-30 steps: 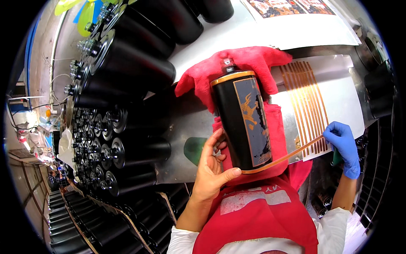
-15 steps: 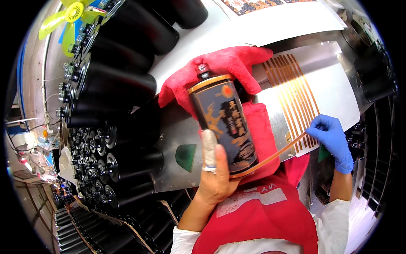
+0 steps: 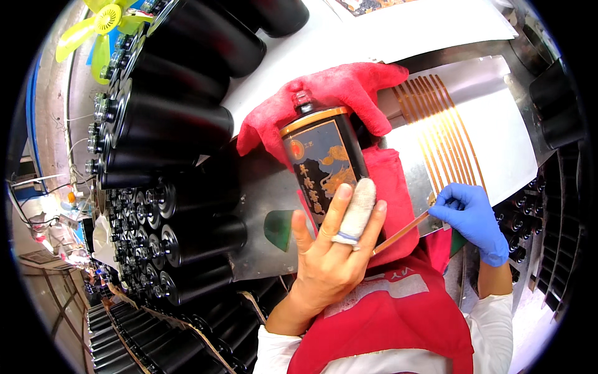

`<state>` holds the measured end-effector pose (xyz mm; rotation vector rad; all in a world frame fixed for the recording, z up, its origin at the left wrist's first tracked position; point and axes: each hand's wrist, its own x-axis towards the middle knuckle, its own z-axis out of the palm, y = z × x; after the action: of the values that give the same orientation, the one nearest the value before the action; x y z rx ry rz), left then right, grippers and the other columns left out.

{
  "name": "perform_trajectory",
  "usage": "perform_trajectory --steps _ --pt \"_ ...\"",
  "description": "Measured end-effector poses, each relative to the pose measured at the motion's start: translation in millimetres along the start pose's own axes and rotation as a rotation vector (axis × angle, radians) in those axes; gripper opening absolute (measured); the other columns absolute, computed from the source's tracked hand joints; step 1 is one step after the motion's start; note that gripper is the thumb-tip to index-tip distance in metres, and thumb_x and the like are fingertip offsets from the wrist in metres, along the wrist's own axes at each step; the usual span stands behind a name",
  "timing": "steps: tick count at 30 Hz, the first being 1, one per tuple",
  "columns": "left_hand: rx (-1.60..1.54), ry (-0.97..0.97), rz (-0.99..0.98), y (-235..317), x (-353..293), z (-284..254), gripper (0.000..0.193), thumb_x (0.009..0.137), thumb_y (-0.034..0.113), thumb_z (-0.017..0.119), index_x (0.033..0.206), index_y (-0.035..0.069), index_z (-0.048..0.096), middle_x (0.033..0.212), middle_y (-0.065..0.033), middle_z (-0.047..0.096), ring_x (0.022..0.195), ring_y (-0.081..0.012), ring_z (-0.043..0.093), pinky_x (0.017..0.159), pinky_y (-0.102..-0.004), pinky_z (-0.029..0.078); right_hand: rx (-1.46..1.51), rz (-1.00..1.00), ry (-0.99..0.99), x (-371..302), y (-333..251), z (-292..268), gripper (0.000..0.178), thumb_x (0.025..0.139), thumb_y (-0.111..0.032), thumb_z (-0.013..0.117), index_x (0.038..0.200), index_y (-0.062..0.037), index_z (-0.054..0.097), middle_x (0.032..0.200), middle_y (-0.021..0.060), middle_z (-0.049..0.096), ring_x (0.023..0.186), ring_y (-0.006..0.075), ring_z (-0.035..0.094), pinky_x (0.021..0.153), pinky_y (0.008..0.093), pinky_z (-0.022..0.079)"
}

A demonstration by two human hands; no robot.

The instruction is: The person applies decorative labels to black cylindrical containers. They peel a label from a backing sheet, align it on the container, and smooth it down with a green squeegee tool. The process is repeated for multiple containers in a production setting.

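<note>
A dark bottle point(image 3: 319, 163) with gold bands and gold decoration lies tilted on a red cloth point(image 3: 374, 100), its clear-topped neck pointing away from me. My left hand point(image 3: 333, 258) is at its lower end, thumb along the left edge and fingers spread across the front; a whitish wrap covers one finger. Between the fingers and the base, contact is partly hidden. A narrow orange-brown strip point(image 3: 398, 235) runs from the bottle's base to my right hand point(image 3: 471, 218), which wears a blue glove and pinches the strip's free end.
Several similar strips point(image 3: 445, 137) lie side by side on a white sheet point(image 3: 501, 134) at the right. Black bottles point(image 3: 168, 118) are stacked along the left. A dark green piece point(image 3: 278, 229) lies on the metal bench point(image 3: 252, 252). A yellow-green fan point(image 3: 106, 22) stands far left.
The bottle has turned, its lettering shifting left. My left fingers have come round onto its front. My right hand has moved down and left, and less strip shows between hand and bottle.
</note>
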<state>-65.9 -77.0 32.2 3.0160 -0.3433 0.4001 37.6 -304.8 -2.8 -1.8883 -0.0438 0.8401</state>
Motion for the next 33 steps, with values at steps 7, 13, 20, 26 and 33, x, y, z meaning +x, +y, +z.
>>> perform_trajectory --steps 7,13,20,26,33 --pt "-0.297 0.375 -0.166 -15 -52 39 0.063 0.077 0.037 0.073 0.119 -0.007 0.054 0.122 -0.0372 0.049 0.126 -0.0455 0.041 0.113 -0.0476 0.000 0.059 -0.090 -0.159 -11 -22 20 0.012 0.076 -0.010 0.074 0.077 -0.0015 0.065 0.066 -0.0022 0.059 0.058 0.0014 0.048 0.053 0.0182 0.040" --pt "-0.588 0.436 -0.226 -21 -61 53 0.084 0.071 0.029 0.081 0.133 -0.007 0.037 0.118 -0.0275 0.057 0.111 -0.0375 0.057 0.109 -0.0496 0.024 0.086 -0.153 -0.164 -17 -28 26 0.012 0.075 -0.009 0.075 0.075 -0.0015 0.065 0.065 -0.0007 0.060 0.058 0.0022 0.052 0.053 0.0183 0.041" --pt "-0.363 0.282 -0.131 -20 -34 32 0.063 0.066 0.031 0.080 0.121 0.008 0.060 0.142 -0.0332 0.029 0.134 -0.0473 0.026 0.111 -0.0521 0.006 0.105 -0.137 -0.150 -24 -37 15 0.011 0.072 -0.006 0.075 0.072 -0.0009 0.064 0.064 -0.0001 0.059 0.058 0.0028 0.052 0.052 0.0180 0.040" --pt "-0.688 0.328 -0.260 -33 -43 34 0.099 0.066 0.017 0.082 0.144 -0.002 0.024 0.142 -0.0332 0.028 0.133 -0.0469 0.027 0.109 -0.0495 0.019 0.175 -0.187 -0.165 -32 -40 8 0.012 0.064 -0.006 0.074 0.067 -0.0021 0.063 0.061 -0.0006 0.058 0.053 0.0034 0.045 0.050 0.0197 0.034" --pt "-0.406 0.294 -0.219 -38 -41 29 0.087 0.064 0.040 0.078 0.131 -0.006 0.047 0.132 -0.0321 0.044 0.126 -0.0471 0.039 0.107 -0.0591 0.016 0.280 -0.187 0.036 -34 -36 -6 0.007 0.066 0.001 0.064 0.066 -0.0010 0.057 0.059 0.0035 0.055 0.043 0.0053 0.046 0.039 0.0175 0.032"
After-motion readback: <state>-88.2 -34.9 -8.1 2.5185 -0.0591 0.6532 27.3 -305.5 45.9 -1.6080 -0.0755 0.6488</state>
